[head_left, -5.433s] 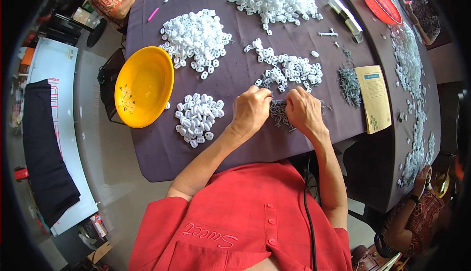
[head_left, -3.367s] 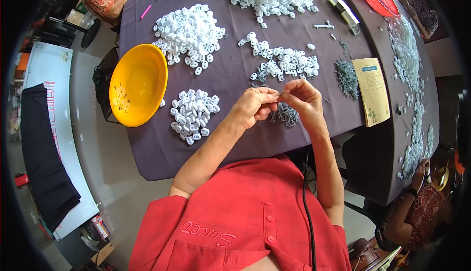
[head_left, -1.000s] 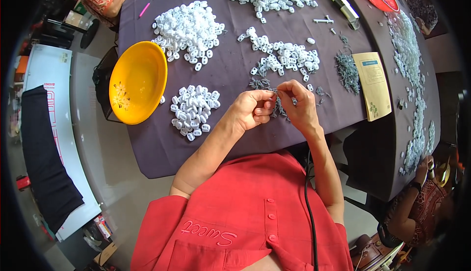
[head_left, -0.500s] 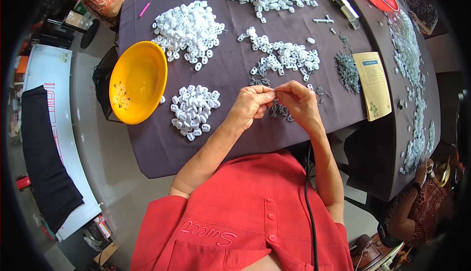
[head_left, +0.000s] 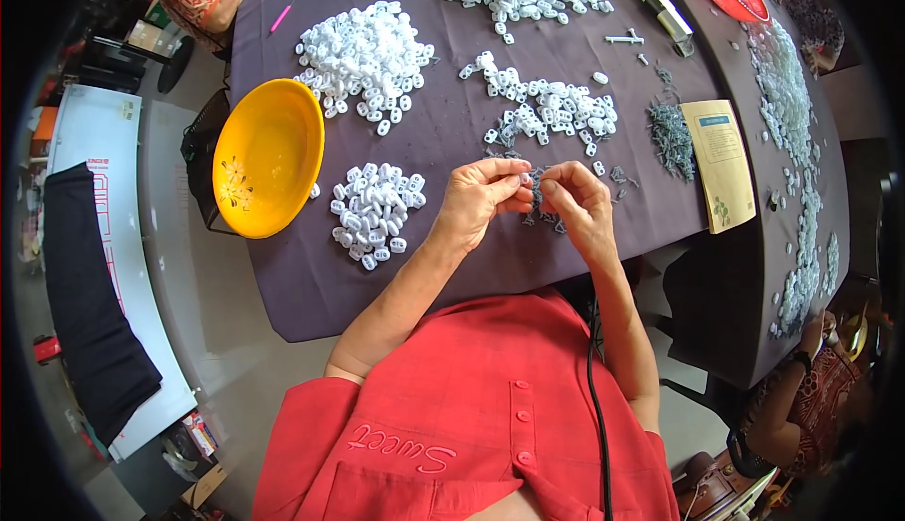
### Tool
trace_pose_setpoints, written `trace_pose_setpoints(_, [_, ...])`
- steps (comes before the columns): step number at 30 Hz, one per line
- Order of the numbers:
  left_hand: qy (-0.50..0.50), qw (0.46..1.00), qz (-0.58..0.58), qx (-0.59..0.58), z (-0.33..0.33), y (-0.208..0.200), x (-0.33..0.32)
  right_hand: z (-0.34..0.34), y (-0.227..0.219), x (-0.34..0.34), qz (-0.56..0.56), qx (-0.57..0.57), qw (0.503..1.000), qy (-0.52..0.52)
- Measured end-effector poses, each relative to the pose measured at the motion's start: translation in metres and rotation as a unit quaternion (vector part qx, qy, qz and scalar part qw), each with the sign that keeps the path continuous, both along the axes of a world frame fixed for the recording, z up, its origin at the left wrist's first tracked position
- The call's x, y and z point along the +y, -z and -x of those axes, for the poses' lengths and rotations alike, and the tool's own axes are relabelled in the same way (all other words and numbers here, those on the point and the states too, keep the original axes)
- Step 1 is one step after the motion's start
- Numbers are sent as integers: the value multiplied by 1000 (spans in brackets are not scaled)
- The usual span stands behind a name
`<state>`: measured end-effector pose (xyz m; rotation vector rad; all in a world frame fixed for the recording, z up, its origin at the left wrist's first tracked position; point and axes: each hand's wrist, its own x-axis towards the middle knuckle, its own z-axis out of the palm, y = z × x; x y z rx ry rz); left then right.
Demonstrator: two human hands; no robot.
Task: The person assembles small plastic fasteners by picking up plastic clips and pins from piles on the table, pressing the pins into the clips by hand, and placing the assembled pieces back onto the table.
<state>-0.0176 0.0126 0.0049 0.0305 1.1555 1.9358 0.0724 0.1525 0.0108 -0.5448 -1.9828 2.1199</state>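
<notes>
"Starting from the left: anything to log?"

"First, a glossy yellow bowl with a painted flower sprig (head_left: 302, 115), at the left edge of the dark purple cloth-covered table (head_left: 311, 285). Just right of the bowl, a loose pile of small white oval plastic-looking pieces (head_left: 374, 215); beyond that, a bigger white pile (head_left: 363, 64)."

"Moving on to the hands?"

"Left hand (head_left: 481, 202): thumb and forefinger pinched on one small white piece (head_left: 525, 180), held clear of the cloth, near a scatter of little grey twig-like bits (head_left: 545, 223). Right hand (head_left: 584, 208), just beside: thumb and fingertip bent close together, near the white piece. No telling about anything gripped there; too small to make out."

"Any change?"

"Yes. Half a second ago, fingertips of both hands pressed together, any piece between them hidden. Now slightly parted, with the white piece showing on the left."

"Meaning?"

"Probably a brief break in close two-handed fingertip work, not an end to it: piece not yet put down."

"Finishing at the right?"

"A tangled grey heap of similar bits (head_left: 671, 139), then, just beside, a tan paper packet (head_left: 721, 167)."
</notes>
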Motion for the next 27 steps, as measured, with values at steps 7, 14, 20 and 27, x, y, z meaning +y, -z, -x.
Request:
trace_pose_setpoints(7, [-15, 997, 58, 38, -2, -5, 1, 3, 6, -6, 19, 24, 1000, 6])
trace_pose_setpoints(14, [-6, 970, 124, 207, -8, -2, 4, 8, 2, -11, 0, 44, 999, 20])
trace_pose_setpoints(20, [6, 938, 148, 314, -7, -13, 4, 9, -3, -10, 25, 61, 998, 23])
trace_pose_setpoints(27, [-38, 987, 65, 141, -8, -7, 3, 6, 3, -9, 64, 68, 995, 42])
